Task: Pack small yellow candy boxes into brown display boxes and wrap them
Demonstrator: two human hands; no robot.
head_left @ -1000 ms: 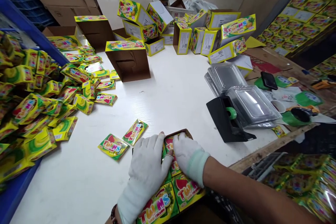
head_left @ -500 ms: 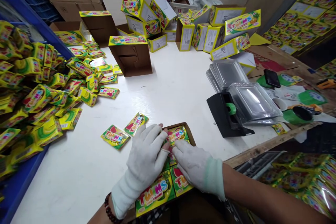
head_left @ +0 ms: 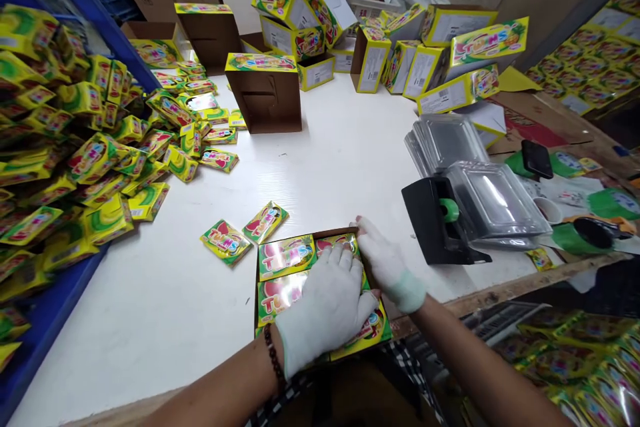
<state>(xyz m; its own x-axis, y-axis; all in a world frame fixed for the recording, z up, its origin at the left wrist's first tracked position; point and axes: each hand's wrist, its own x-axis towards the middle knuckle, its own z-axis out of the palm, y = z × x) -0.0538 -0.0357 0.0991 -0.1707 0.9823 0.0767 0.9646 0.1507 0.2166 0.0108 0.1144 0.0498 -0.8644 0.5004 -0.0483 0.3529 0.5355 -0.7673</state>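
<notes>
An open shallow box [head_left: 256,300] lies at the table's front edge, filled with rows of flat TWINS packs [head_left: 287,257]. My left hand [head_left: 330,293], in a white glove, lies spread on top of the packs. My right hand [head_left: 385,257], gloved too, is at the box's far right corner, fingers stretched along its outer right side and rim. Neither hand grips a pack. Two loose packs lie just left of the box, one flat [head_left: 226,242] and one angled beside it [head_left: 267,221].
A big heap of packs [head_left: 90,153] spills from a blue bin [head_left: 65,307] at left. Empty display boxes [head_left: 370,60] stand at the back. Right of centre are a black tape dispenser [head_left: 425,220] and clear plastic lids [head_left: 495,200].
My left hand has moved right across the packs, uncovering the box's left side. My right hand has moved from the packs to the right rim. The camera view has shifted.
</notes>
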